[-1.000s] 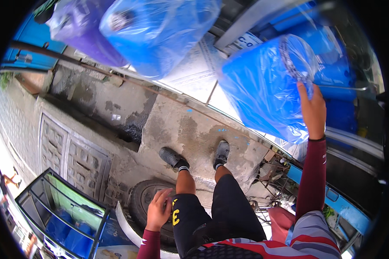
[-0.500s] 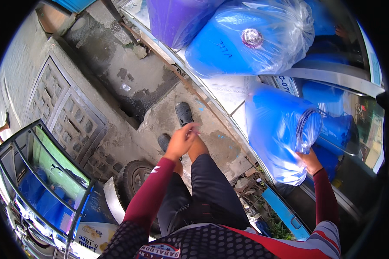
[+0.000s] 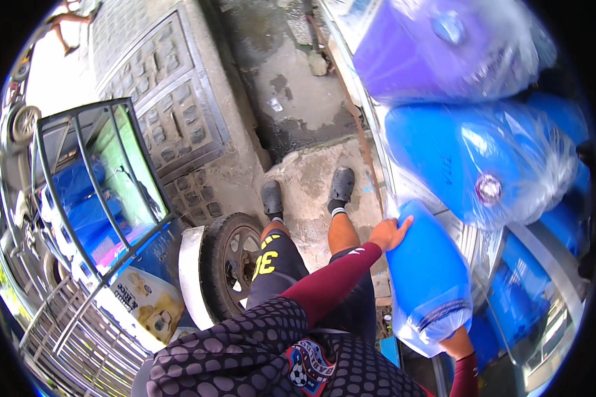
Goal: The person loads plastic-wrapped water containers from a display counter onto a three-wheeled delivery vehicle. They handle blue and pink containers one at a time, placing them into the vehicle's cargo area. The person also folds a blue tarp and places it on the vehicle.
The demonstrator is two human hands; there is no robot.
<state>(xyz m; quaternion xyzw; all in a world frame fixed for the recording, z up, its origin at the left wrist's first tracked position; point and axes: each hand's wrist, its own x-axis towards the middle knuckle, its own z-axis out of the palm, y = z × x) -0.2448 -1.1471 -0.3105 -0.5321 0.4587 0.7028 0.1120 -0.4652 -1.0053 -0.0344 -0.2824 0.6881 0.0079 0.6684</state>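
A blue plastic container (image 3: 425, 259) wrapped in a clear plastic bag lies at the edge of a white tiled ledge (image 3: 437, 198), in front of me to the right. My left hand (image 3: 389, 233) grips its far end, thumb lying along the top. At the near end, where the bag bunches round a dark ring, my right hand (image 3: 458, 344) holds the bagged container from beneath; most of those fingers are hidden. Beyond it rest a larger bagged blue container (image 3: 444, 152) with a round cap and a bagged purple container (image 3: 404, 59).
On the left stands a metal-framed cart (image 3: 79, 152) with blue containers inside and a printed sack (image 3: 146, 304) beside it. A spare-looking wheel (image 3: 228, 264) is near my left leg. Concrete ground (image 3: 304, 198) lies under my feet, with a wet channel (image 3: 291, 99) beyond.
My left hand has moved right from above my legs onto the near blue container. That container's far end has turned away from me. My right hand keeps its hold; my view has shifted.
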